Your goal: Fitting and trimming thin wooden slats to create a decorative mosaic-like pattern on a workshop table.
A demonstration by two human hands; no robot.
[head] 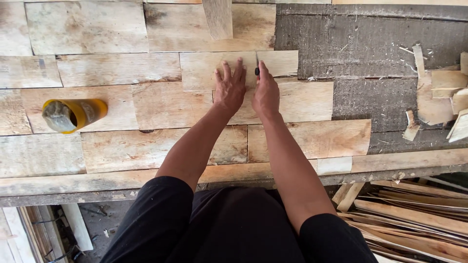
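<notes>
My left hand (230,87) lies flat, fingers spread, on a thin pale wood veneer sheet (204,68) among several overlapping sheets on the workbench. Right beside it, my right hand (265,92) is closed around a small dark-handled cutting tool (257,70), whose tip touches the veneer along a straight line between two sheet pieces. Both arms reach forward from my dark-clothed body at the bench's near edge.
A yellow jar (73,115) with a cloth-covered mouth lies on its side at the left. Bare dark bench surface (370,48) shows at the right, with veneer offcuts (438,97) piled at the far right. Stacked wood strips (414,214) lie below the bench edge.
</notes>
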